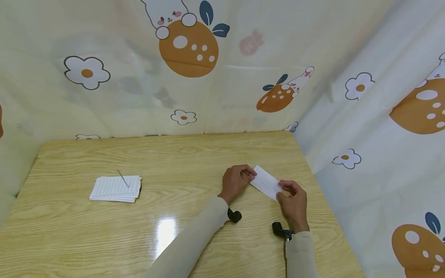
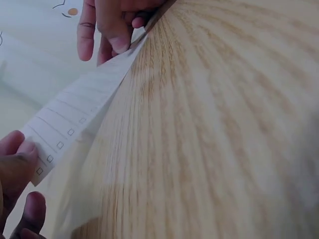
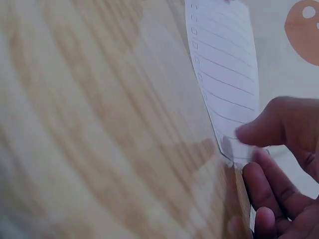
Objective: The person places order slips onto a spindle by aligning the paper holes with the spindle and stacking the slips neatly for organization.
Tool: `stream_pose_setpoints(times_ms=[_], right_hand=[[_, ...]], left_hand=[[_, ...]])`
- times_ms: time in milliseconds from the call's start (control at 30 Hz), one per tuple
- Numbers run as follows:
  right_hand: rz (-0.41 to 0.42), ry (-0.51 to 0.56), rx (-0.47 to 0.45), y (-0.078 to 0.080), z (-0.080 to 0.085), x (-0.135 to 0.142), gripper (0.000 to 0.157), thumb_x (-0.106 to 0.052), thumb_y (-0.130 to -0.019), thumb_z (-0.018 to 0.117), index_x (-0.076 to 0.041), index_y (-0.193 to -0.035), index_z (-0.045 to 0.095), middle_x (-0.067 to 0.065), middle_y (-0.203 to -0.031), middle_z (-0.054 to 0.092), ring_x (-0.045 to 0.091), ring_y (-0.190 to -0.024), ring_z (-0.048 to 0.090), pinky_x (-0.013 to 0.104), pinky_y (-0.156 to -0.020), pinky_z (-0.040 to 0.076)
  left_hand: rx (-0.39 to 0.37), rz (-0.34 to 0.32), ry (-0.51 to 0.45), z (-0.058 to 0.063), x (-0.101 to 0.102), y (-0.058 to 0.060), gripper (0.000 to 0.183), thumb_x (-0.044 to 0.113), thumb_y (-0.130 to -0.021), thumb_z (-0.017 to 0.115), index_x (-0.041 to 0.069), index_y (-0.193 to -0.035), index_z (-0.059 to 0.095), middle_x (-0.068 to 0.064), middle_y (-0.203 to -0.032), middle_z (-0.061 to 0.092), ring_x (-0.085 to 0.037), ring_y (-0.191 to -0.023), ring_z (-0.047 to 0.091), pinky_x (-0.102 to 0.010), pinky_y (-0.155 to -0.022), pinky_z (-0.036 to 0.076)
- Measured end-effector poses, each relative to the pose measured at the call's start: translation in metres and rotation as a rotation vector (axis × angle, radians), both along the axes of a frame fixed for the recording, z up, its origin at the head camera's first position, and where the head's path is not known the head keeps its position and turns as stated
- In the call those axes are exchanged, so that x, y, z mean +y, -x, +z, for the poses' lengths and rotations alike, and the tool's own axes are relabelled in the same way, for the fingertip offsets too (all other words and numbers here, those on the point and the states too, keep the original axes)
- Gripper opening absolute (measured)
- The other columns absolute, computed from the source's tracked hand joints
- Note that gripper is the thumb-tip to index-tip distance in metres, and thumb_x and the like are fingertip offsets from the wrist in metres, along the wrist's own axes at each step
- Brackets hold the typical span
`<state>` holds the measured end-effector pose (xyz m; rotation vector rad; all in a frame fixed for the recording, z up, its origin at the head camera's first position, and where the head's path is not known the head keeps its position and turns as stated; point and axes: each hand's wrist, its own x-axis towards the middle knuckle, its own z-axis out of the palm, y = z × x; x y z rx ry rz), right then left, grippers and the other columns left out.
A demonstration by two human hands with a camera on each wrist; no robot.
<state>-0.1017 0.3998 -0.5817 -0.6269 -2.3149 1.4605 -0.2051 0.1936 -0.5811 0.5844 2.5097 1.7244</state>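
A small white sheet of lined paper (image 1: 267, 183), with a row of little checkboxes along one edge, is held slantwise between both hands over the right part of the wooden table. My left hand (image 1: 238, 181) pinches its upper left end between thumb and fingers. At the opposite end my right hand (image 1: 294, 200) grips the paper, thumb on the near face and fingers behind. In the right wrist view the sheet (image 3: 224, 69) bends slightly near the right thumb. Across the left wrist view the paper (image 2: 70, 117) stretches from one hand to the other, close over the tabletop.
A stack of similar lined sheets (image 1: 111, 188) lies on the left side of the table, with a thin grey stick (image 1: 123, 178) across it. Wood-grain tabletop (image 1: 194, 162) extends between stack and hands. A patterned curtain (image 1: 132, 100) hangs behind and along the right.
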Motion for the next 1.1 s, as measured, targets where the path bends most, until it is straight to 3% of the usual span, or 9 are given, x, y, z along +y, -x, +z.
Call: stream_pose_setpoints(times_ms=[100, 333, 467, 700, 1100], right_hand=[[-0.003, 0.039, -0.018, 0.002, -0.001, 0.000, 0.027, 0.010, -0.086, 0.075, 0.002, -0.112, 0.075, 0.013, -0.129, 0.071, 0.008, -0.097, 0.063, 0.016, -0.072, 0.045], [0.045, 0.049, -0.053, 0.001, -0.002, 0.000, 0.022, -0.003, -0.089, 0.083, -0.001, -0.110, 0.077, -0.002, -0.089, 0.068, 0.009, -0.081, 0.062, 0.019, -0.065, 0.047], [0.048, 0.069, -0.020, 0.001, -0.003, -0.002, 0.020, -0.005, -0.091, 0.082, -0.001, -0.110, 0.077, -0.004, -0.090, 0.071, 0.009, -0.080, 0.063, 0.019, -0.068, 0.051], [-0.024, 0.133, 0.065, 0.003, -0.002, -0.011, 0.021, -0.003, -0.090, 0.084, 0.003, -0.109, 0.079, -0.007, -0.085, 0.069, 0.007, -0.076, 0.062, 0.017, -0.067, 0.051], [0.062, 0.198, 0.060, 0.012, 0.019, -0.038, 0.024, -0.001, -0.091, 0.082, 0.005, -0.114, 0.077, -0.001, -0.089, 0.073, 0.004, -0.070, 0.066, 0.017, -0.064, 0.054]], left_hand=[[-0.007, 0.012, -0.028, -0.001, -0.002, -0.001, 0.006, 0.018, -0.093, 0.083, 0.024, -0.093, 0.084, 0.009, -0.085, 0.078, -0.003, -0.067, 0.053, -0.020, -0.060, 0.040], [-0.028, 0.055, -0.063, -0.002, -0.007, -0.003, 0.009, 0.016, -0.092, 0.084, 0.025, -0.090, 0.084, 0.010, -0.085, 0.080, -0.002, -0.068, 0.055, -0.019, -0.062, 0.042], [-0.032, 0.063, -0.066, -0.002, -0.011, -0.003, 0.008, 0.016, -0.092, 0.083, 0.024, -0.093, 0.085, 0.009, -0.087, 0.080, -0.002, -0.069, 0.056, -0.019, -0.064, 0.043], [-0.026, 0.067, -0.054, -0.001, -0.018, -0.005, 0.006, 0.019, -0.093, 0.083, 0.024, -0.097, 0.085, 0.007, -0.086, 0.079, -0.002, -0.067, 0.054, -0.019, -0.062, 0.042], [0.026, 0.105, -0.039, 0.009, -0.047, -0.002, 0.008, 0.015, -0.095, 0.078, 0.021, -0.097, 0.083, 0.004, -0.084, 0.076, -0.003, -0.068, 0.056, -0.021, -0.062, 0.045]])
